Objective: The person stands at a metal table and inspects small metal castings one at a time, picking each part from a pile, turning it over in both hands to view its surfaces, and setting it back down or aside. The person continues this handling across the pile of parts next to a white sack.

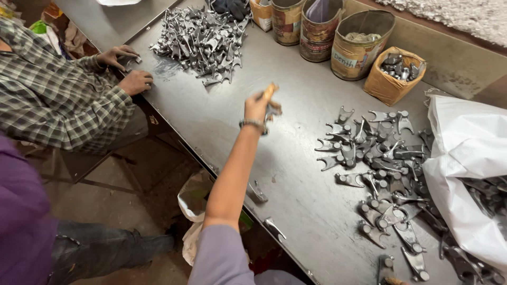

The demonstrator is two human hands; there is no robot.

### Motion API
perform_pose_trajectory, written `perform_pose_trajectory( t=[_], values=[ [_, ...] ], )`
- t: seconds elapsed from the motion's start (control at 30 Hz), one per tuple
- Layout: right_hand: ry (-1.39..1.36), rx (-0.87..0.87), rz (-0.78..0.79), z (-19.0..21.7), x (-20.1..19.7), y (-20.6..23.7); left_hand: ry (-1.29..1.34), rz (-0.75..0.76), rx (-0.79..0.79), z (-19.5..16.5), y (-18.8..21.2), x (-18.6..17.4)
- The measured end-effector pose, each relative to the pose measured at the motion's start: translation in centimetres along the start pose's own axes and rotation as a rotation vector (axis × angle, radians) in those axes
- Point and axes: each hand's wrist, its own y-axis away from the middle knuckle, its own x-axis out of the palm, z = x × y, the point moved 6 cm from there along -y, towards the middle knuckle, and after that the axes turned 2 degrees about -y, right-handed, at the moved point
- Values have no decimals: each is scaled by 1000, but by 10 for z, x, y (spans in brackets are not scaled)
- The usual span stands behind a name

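Nearest to the camera, the person's left arm rises from the lower edge in a grey-violet sleeve and stretches out over the dark metal table (296,174). Two single metal pieces (257,191) lie at the table edge, just at 3 o'clock of the forearm. The left hand (259,107), with a bracelet on the wrist, is in the air above the middle of the table. Its fingers are closed around a wooden stick (270,91), and a small dark metal part (274,110) shows at the fingers on the 3 o'clock side; I cannot tell if it is fixed to the stick or held apart from it. The long axis of the stick runs from the palm toward about 1 o'clock, with the free end pointing away from the person. The right hand does not show clearly. The loose spread of forked metal parts (380,169) lies at 4 o'clock from the hand, well apart, beside a white sack (470,153). Farther, at 11 o'clock, there is a big heap of the same parts (203,37), and this hand is the nearer one to it. At 1 o'clock stand round tins (359,47) and a brown container of parts (393,76). At 9 o'clock a co-worker in a checked shirt rests both hands (134,82) on the table edge.
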Motion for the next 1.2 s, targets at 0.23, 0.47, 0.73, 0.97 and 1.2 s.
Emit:
perform_pose_trajectory(
  t=[0.23, 0.47, 0.73, 0.97, 1.2],
  values=[
    [-267, -97, -102, 9, -71, 67, 147, 203, -45, 54, 128, 10],
    [-1256, 181, 24, 3, -123, 127, 168, 395, -267, 144, 276, 64],
    [-1724, 355, 75, -57, -111, 165, -39, 907, -551, 260, 451, 157],
    [-1736, 335, 64, -80, -116, 186, 21, 1040, -614, 292, 498, 171],
    [-1555, 309, 124, -69, -122, 187, 202, 1058, -850, 304, 510, 170]
  ],
)
